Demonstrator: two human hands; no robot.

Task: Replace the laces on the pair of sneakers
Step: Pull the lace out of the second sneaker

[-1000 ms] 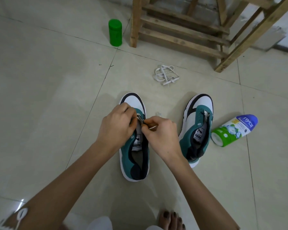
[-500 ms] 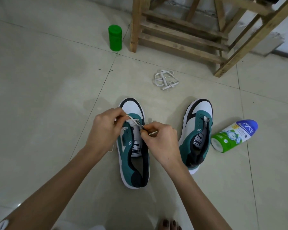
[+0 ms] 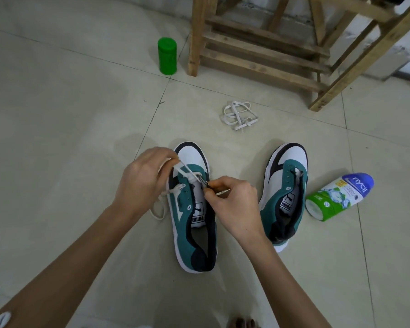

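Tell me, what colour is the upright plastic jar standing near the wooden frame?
Bright green, lid and body alike: the upright plastic jar shows best in the head view.

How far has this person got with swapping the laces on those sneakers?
Early on. Done: a white lace bundle lies loose on the floor, though whether it is old or spare is unclear. In hand: on the left sneaker, the left hand pulls a white lace sideways while the right hand pinches its other end at the front eyelets. Left: its remaining eyelets, and nearly all of the right sneaker.
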